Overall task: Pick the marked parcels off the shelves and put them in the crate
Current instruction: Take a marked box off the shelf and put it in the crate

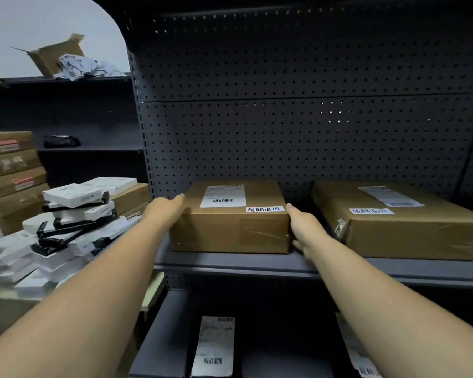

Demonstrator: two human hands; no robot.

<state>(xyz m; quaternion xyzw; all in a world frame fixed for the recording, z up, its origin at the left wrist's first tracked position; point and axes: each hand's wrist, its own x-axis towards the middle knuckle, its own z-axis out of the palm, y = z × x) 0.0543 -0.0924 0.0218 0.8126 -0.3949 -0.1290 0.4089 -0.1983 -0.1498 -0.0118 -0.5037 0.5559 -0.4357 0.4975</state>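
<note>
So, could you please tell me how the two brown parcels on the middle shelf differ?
The left parcel is the smaller and has a hand at each side: left hand, right hand. The right parcel is wider and flatter, and nobody touches it. The left parcel sits square to the shelf edge; the right parcel is turned at an angle. Both carry a shipping label and a handwritten white strip.

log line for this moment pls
stage: grasping | left hand and right hand: on sides of parcel | parcel: on shelf
</note>
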